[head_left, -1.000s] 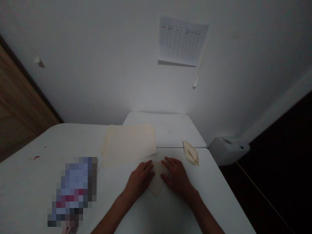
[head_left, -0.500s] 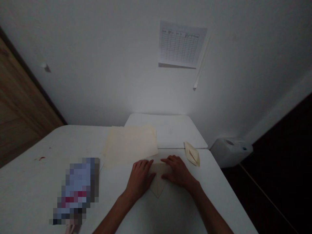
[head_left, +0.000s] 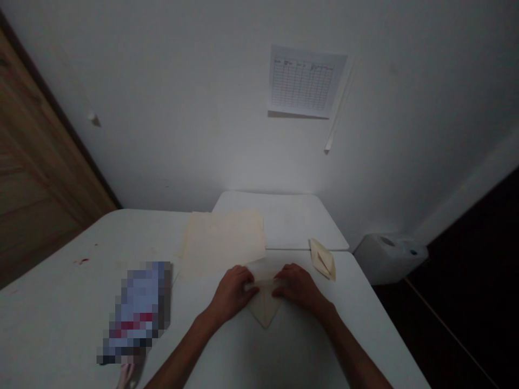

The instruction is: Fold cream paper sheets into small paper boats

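Observation:
A cream sheet of paper, folded to a point toward me, lies on the white table between my hands. My left hand grips its left upper side, fingers curled over the far edge and thumb on the near face. On the right upper side, my right hand pinches the same folded paper in a matching way. The far edge appears slightly lifted under the fingers. Beyond my right hand rests a small folded paper piece. Flat cream sheets lie beyond my left hand.
A blurred blue and red item sits on the table at left. The table meets a wall bearing a printed chart. A white container stands off the right edge. A wooden door is at far left.
My fingers have curled in from lying flatter, and the far edge of the folded paper is now gripped. The whole view has shifted slightly.

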Tool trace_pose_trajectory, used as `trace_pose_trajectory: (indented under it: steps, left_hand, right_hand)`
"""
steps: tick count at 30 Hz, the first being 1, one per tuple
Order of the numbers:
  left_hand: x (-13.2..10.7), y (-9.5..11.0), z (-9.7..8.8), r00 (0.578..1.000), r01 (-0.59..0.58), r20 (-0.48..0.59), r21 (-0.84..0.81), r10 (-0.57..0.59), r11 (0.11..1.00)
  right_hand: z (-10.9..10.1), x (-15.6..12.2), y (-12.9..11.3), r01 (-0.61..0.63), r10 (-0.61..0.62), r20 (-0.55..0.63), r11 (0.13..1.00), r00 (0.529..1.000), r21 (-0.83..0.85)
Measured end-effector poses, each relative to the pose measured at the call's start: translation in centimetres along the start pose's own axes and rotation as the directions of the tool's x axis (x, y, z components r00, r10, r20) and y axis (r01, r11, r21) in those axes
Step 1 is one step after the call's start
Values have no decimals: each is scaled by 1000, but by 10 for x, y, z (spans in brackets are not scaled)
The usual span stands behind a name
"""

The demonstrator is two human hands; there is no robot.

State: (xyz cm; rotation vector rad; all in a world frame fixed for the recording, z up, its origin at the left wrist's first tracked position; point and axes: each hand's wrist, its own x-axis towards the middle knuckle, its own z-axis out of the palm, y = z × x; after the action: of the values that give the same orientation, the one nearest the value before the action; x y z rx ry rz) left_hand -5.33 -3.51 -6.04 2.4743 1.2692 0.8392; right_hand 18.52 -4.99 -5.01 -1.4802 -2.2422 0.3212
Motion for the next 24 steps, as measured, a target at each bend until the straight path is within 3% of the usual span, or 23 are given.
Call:
trace_pose_trajectory:
  steps: [6, 12, 19, 24]
  left_hand:
    - [-1, 1, -11, 999, -37, 35, -99, 40, 994]
    - [-5, -5, -15, 985, -152, 59, -130, 161, 980]
    - [-19, -2, -9, 961, -275, 72, 120, 267, 954]
    - [-28, -4, 1, 952, -304, 116, 273, 282, 913]
  right_hand:
    - [1, -6, 6, 62, -60, -36, 998, 998, 32]
    - [1, -12, 9, 169, -171, -58, 985, 984, -35]
    - [-5, -16, 7, 298, -305, -6, 934, 952, -198]
    - [-6, -18, -10, 340, -345, 30, 900, 938, -271]
